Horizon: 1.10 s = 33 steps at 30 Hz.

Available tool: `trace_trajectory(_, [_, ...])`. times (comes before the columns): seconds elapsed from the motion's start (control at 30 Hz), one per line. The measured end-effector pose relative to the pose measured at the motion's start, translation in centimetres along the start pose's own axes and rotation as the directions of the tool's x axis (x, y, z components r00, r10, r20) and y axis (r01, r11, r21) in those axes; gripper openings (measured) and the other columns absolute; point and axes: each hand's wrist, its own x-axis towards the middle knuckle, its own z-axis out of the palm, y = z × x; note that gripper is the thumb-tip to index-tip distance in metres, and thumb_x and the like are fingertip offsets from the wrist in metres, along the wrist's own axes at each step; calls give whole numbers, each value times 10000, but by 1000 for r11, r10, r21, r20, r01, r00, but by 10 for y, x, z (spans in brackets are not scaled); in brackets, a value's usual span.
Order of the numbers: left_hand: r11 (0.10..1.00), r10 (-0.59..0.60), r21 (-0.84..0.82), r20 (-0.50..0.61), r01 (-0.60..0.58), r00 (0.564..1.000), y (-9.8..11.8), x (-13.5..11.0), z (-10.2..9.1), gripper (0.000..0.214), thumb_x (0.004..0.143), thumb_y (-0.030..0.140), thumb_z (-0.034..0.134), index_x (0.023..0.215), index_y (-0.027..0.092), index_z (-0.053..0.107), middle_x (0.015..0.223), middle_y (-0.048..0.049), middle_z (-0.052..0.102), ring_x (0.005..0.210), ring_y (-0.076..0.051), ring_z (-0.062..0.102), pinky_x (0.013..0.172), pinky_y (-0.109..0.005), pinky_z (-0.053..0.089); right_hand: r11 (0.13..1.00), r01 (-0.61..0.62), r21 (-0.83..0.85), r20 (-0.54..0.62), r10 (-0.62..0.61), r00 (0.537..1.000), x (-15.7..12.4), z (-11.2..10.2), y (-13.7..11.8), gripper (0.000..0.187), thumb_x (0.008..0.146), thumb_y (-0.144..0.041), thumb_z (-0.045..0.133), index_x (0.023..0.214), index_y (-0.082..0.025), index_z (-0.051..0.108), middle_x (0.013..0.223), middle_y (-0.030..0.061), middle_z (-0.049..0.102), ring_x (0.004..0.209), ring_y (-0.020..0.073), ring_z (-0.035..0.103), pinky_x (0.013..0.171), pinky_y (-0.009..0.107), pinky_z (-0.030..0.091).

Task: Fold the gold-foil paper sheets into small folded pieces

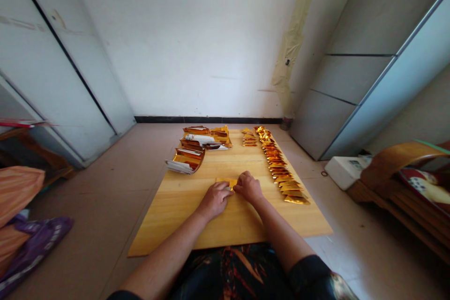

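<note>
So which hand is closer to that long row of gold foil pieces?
The right hand is nearer, just short of the long row of folded gold foil pieces. The left hand lies farther off, beyond it.

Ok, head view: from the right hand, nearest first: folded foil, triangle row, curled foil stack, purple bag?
1. Folded foil, under right hand
2. Triangle row, board's right side
3. Curled foil stack, board's back left
4. Purple bag, floor, far left

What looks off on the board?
The gold foil sheets curl upward and sit askew at the left edge of the board, unlike the tidy row of folded pieces on the right.
</note>
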Motion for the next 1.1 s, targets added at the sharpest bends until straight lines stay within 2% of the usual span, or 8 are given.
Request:
trace_trajectory(0.1, [1000,2,-13,11,-1,1000,-2,0,-1,369,709,22,523,924,237,733,1129,-77,647,1072,-215,578,954,-402,474,1000,-16,-13,4,16,1000,0,-1,-1,109,781,-303,598,802,-196,605,977,19,561,833,146,566,678,260,343])
trace_trajectory(0.3, [1000,-17,-21,4,17,1000,1,0,-2,356,710,26,530,920,224,738,1119,-91,652,1067,-226,583,952,-407,477,1000,-5,-9,23,6,1000,0,-3,-3,250,723,-434,672,804,-205,612,993,26,559,862,171,575,724,295,378])
trace_trajectory(0.5, [999,-5,-37,-5,4,1000,0,-2,0,369,705,25,530,943,221,732,1141,-95,641,1079,-229,577,969,-421,466,996,-74,-59,33,76,997,3,-5,-12,294,727,-482,653,801,-199,629,1015,56,555,885,195,582,742,326,399])
trace_trajectory(0.77, [996,29,-87,-64,-35,998,-6,-2,4,269,726,41,531,783,204,737,1067,-84,662,1029,-205,601,917,-358,500,994,-88,-63,15,90,996,4,-3,-12,296,675,-460,701,808,-203,640,1003,43,558,864,187,583,724,300,397])
trace_trajectory(1.1, [997,20,-67,-56,-24,998,-5,-3,1,234,727,47,545,758,198,721,1063,-84,664,1024,-201,602,921,-347,492,1000,3,-18,48,-2,999,2,-2,-1,314,692,-493,690,816,-213,616,1008,28,538,858,168,568,728,299,381])
